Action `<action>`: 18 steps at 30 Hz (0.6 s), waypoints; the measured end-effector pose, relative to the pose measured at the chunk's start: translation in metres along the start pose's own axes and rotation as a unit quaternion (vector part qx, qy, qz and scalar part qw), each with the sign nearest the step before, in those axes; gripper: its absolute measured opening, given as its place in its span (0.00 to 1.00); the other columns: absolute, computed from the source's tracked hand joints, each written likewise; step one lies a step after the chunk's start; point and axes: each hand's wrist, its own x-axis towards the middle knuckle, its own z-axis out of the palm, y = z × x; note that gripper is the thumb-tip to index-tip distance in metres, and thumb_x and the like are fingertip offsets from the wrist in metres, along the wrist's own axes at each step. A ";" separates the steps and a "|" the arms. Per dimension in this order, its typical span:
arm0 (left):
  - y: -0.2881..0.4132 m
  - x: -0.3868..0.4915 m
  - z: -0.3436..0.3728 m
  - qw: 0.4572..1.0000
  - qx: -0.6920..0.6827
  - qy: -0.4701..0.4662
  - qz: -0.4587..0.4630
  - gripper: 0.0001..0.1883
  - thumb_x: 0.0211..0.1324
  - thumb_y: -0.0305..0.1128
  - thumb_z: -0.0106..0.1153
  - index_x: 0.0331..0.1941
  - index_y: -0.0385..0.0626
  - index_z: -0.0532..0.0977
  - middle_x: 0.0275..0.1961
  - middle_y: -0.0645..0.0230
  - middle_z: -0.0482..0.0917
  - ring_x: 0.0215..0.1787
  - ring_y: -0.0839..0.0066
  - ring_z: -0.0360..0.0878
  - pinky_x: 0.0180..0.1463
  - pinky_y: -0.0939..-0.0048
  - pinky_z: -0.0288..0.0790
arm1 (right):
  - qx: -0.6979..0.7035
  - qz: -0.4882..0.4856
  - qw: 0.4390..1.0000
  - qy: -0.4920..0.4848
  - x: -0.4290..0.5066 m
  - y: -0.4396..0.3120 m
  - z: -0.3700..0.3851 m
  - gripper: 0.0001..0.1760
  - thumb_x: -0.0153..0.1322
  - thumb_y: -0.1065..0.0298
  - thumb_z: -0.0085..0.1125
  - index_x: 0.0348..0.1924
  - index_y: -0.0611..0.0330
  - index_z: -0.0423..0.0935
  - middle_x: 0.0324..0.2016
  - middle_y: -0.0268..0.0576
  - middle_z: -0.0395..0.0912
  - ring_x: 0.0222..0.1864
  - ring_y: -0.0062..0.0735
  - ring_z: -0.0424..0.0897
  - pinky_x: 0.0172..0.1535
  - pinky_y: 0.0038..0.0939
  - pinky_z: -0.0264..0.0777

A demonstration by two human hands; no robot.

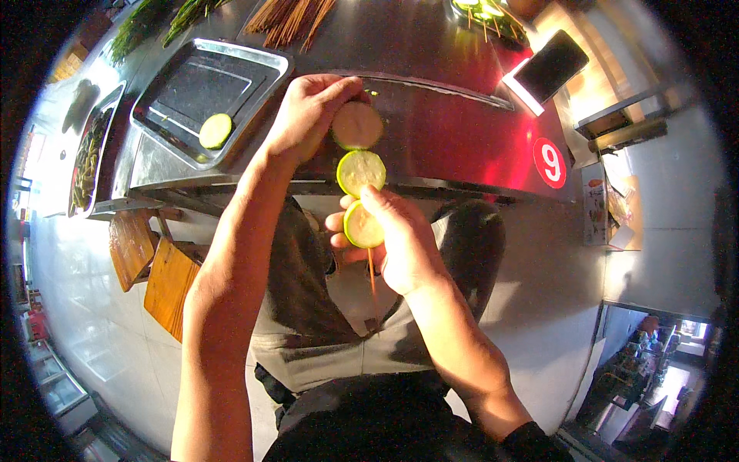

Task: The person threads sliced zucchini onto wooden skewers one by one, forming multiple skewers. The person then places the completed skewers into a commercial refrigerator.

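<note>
Three round slices of a pale green-rimmed vegetable, possibly zucchini, hang in a row in front of me. A thin wooden skewer [372,277] sticks out below the lowest slice [362,225]. My right hand [404,237] grips that slice, thumb on its face near the middle slice [359,168]. At the row's upper end, my left hand [314,112] has its thumb and fingers closed by the top slice [358,125]; what its fingertips pinch is hidden. One loose slice [216,131] lies in the metal tray [173,153] to the left.
Bundled wooden skewers [288,20] and green vegetables [135,32] lie at the table's far side. Skewered slices [488,11] stand at the far right, near a phone [551,63]. Another tray [118,98] holds dark green pieces. Wooden stools [170,283] are below left.
</note>
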 end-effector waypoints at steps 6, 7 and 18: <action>-0.006 0.005 -0.007 0.996 -0.080 0.036 -0.010 0.14 0.66 0.39 0.59 0.34 0.38 0.82 0.32 0.68 0.84 0.32 0.81 0.79 0.40 0.75 0.74 | -0.006 -0.009 1.000 0.010 -0.018 0.009 0.013 0.17 0.77 0.55 0.54 0.39 0.62 0.78 0.32 0.49 0.85 0.29 0.34 0.86 0.34 0.31 0.82; -0.006 0.006 -0.007 0.994 -0.100 0.031 -0.035 0.14 0.66 0.39 0.59 0.34 0.38 0.82 0.32 0.68 0.83 0.33 0.80 0.80 0.40 0.74 0.75 | -0.003 -0.002 1.000 0.012 -0.024 0.012 0.014 0.16 0.77 0.56 0.55 0.37 0.62 0.78 0.32 0.49 0.85 0.29 0.33 0.85 0.35 0.30 0.82; -0.005 0.012 -0.010 0.989 -0.137 0.040 -0.027 0.12 0.68 0.33 0.56 0.35 0.34 0.79 0.30 0.62 0.82 0.29 0.72 0.82 0.34 0.71 0.77 | -0.051 -0.017 0.998 0.026 -0.066 0.028 0.008 0.14 0.77 0.61 0.57 0.40 0.66 0.79 0.33 0.47 0.85 0.34 0.27 0.85 0.41 0.28 0.80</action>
